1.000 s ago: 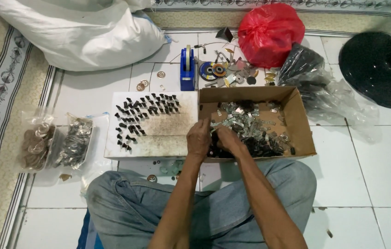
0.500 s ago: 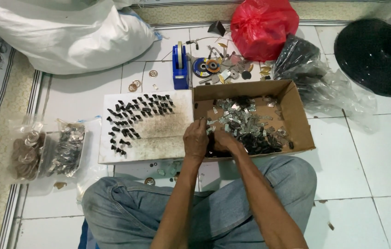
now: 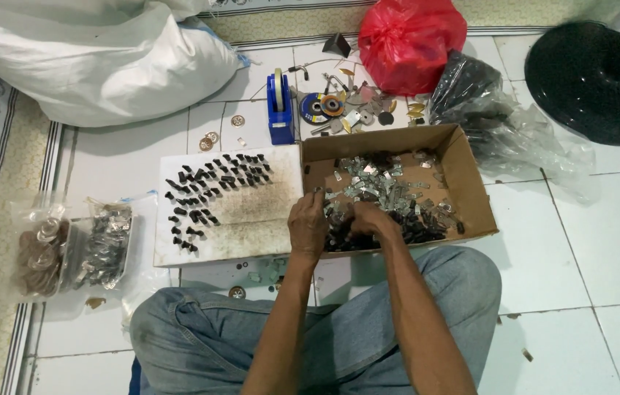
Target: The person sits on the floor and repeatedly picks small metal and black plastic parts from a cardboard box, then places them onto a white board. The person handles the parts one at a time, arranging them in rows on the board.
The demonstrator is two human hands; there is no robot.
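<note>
I sit cross-legged on a white tiled floor in blue jeans. Both hands reach into the near left corner of an open cardboard box (image 3: 463,175) that holds many small silver metal clips (image 3: 383,183) and black parts (image 3: 416,227). My left hand (image 3: 308,227) rests on the box's left edge, fingers curled among the pieces. My right hand (image 3: 370,219) is closed over the pile beside it; what it grips is hidden. Left of the box lies a stained white board (image 3: 251,212) with several small black parts (image 3: 208,190) lined up in rows.
Two clear bags of metal pieces (image 3: 76,245) lie at the left. A blue tape dispenser (image 3: 279,110), grinding discs (image 3: 322,106), a red plastic bag (image 3: 409,33), dark plastic bags (image 3: 471,99), a white sack (image 3: 98,55) and a black round base (image 3: 602,73) stand beyond the box.
The view shifted slightly. Both hands stayed in the box's near left corner, fingers working through the pieces.
</note>
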